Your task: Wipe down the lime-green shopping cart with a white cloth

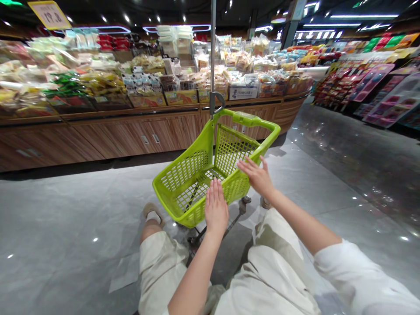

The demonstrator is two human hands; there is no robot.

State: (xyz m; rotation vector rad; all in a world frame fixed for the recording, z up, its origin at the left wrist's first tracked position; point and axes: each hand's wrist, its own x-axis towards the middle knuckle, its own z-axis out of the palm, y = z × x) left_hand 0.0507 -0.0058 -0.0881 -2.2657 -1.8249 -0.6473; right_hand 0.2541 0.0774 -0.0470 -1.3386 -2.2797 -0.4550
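Observation:
A lime-green shopping cart (pixel 182 175) with a perforated plastic basket stands side-on before me, its handle (pixel 246 118) toward the far right. Nothing lies in the basket. My left hand (pixel 216 208) is at the near side of the rim, fingers straight and together, holding nothing. Farther right, my right hand (pixel 257 175) is by the same near rim close to the handle end, with its fingers spread. Whether either palm touches the rim I cannot tell. A grey pole (pixel 213 57) rises from the cart's far handle corner, with a hook-shaped grip near its base.
Behind the cart runs a wood-fronted display counter (pixel 138 135) heaped with packaged snacks. A price sign (pixel 50 15) hangs at upper left. More shelves (pixel 377 83) of packaged goods stand at right. Grey tiled floor (pixel 82 218) surrounds the cart, and my legs flank its near side.

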